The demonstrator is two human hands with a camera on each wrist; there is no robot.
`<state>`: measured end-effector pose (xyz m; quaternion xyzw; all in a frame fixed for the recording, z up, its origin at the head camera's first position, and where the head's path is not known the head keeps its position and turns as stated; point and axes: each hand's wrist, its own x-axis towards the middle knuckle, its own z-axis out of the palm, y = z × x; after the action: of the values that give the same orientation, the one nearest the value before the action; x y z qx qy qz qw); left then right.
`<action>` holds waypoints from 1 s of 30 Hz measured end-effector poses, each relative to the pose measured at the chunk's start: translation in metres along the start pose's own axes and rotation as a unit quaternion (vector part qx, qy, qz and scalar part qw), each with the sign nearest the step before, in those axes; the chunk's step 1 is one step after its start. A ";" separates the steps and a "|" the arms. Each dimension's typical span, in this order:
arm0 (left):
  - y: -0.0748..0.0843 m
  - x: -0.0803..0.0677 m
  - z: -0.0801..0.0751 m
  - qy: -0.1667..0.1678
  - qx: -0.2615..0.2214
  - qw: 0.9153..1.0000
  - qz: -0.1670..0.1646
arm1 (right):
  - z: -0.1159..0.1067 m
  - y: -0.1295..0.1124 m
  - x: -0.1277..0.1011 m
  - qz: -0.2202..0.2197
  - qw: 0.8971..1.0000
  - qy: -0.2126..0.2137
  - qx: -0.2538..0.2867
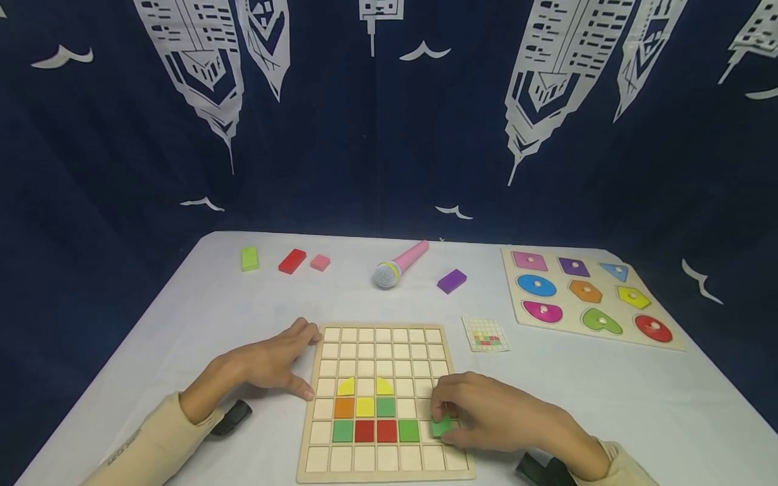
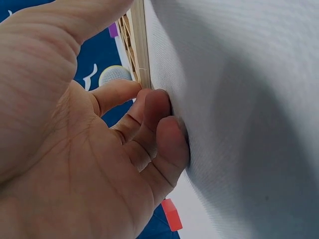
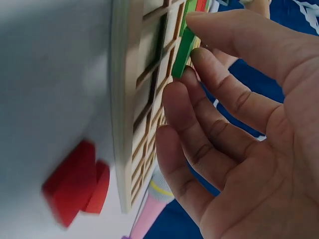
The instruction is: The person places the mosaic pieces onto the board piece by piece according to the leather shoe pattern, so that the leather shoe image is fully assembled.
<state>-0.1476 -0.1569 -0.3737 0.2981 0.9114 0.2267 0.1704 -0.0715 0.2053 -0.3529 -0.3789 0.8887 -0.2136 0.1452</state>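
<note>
A wooden grid board [image 1: 365, 463] lies flat on the white table, holding coloured tiles: two yellow curved pieces, an orange tile [image 1: 344, 408], a yellow square [image 1: 365, 407], red tiles and green ones. My right hand [image 1: 504, 412] pinches a green square tile [image 1: 440, 426] between thumb and fingers over the board's right side. In the right wrist view this green tile [image 3: 183, 54] shows tilted between the fingertips. On the other side, my left hand [image 1: 273, 358] touches the board's left edge with thumb and fingers spread apart. Its other fingertips rest on the cloth in the left wrist view.
A small pattern card [image 1: 485, 335] lies right of the board, near a shape puzzle [image 1: 571, 322]. Further back are a toy microphone [image 1: 398, 266] and purple [image 1: 452, 281], red [image 1: 292, 261], pink [image 1: 320, 262] and green [image 1: 250, 258] blocks. Blurred red pieces [image 3: 75, 184] sit beside the board.
</note>
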 end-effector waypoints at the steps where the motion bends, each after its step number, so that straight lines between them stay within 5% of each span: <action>1: 0.000 0.000 0.000 0.001 0.001 1.000 0.001 | 0.001 -0.001 0.003 -0.003 1.000 -0.003 -0.004; 17: 0.001 -0.001 -0.001 0.003 -0.004 1.000 -0.011 | 0.010 -0.003 0.015 -0.007 1.000 0.001 -0.013; 24: 0.000 -0.001 0.000 0.004 -0.004 1.000 -0.012 | 0.013 -0.018 0.009 -0.002 0.995 0.011 -0.099; 30: 0.001 -0.001 0.000 0.005 -0.002 1.000 -0.014 | 0.023 -0.038 0.006 0.012 0.975 0.019 -0.221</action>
<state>-0.1462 -0.1572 -0.3728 0.2843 0.9159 0.2271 0.1695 -0.0428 0.1713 -0.3546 -0.3870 0.9209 -0.0170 0.0433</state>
